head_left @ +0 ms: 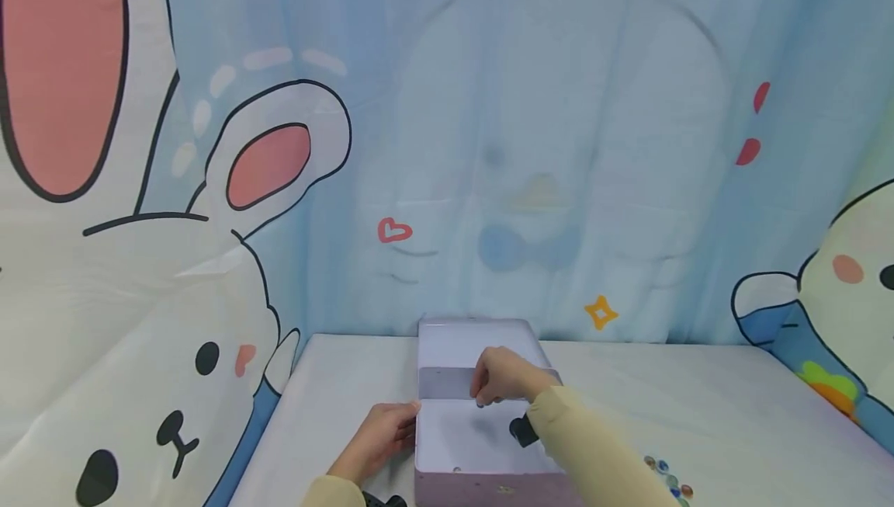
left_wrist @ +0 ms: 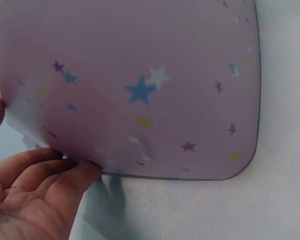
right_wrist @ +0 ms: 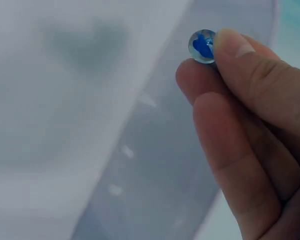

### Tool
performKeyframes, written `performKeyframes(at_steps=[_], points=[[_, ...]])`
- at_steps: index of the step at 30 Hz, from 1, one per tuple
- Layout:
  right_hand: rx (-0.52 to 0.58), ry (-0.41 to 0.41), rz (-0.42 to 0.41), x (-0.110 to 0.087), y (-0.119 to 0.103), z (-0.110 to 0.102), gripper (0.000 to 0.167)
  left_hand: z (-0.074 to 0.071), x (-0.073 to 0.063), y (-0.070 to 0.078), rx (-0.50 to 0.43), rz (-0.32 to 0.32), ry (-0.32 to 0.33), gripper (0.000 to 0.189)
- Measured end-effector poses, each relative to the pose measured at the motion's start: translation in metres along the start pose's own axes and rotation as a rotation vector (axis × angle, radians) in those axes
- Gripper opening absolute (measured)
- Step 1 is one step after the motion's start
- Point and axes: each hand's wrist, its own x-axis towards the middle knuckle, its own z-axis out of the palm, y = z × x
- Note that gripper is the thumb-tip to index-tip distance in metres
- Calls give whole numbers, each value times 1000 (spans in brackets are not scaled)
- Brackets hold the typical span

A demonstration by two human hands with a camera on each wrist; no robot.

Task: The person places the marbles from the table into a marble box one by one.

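A pale purple tin box (head_left: pixel 482 484) stands on the table with its hinged lid (head_left: pixel 475 340) raised at the back. My left hand (head_left: pixel 384 433) holds the box's left side, thumb at the rim. In the left wrist view, fingers (left_wrist: pixel 75 180) rest along the lower edge of its star-printed side (left_wrist: pixel 190 100). Above the inside of the box, my right hand (head_left: pixel 506 376) pinches a clear glass marble (right_wrist: pixel 202 46) with a blue swirl between thumb and forefinger. Another small marble (head_left: pixel 457 469) lies inside near the front left corner.
Several coloured marbles (head_left: pixel 663 467) lie on the white tabletop (head_left: pixel 733 414) right of the box, partly behind my right sleeve (head_left: pixel 594 445). A blue curtain (head_left: pixel 628 181) with cartoon animals hangs behind the table.
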Motion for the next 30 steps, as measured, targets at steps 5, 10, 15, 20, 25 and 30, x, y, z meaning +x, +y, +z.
performKeyframes(at_steps=[5,10,15,20,25,30], points=[[-24,-38,7,13,-11,32,18,0,1,-4,-2,4,0,56],[-8,-55,-1,23,-15,50,23,0,0,-6,2,20,-8,59],[20,-60,-11,30,-21,53,21,-3,2,-3,-7,-3,-6,58],[31,-47,0,29,-21,49,17,-1,3,0,-1,-17,1,57],[70,-23,-5,21,-18,40,12,-1,1,-1,16,7,9,56],[138,41,-43,4,1,11,7,-2,1,-2,5,17,1,55]])
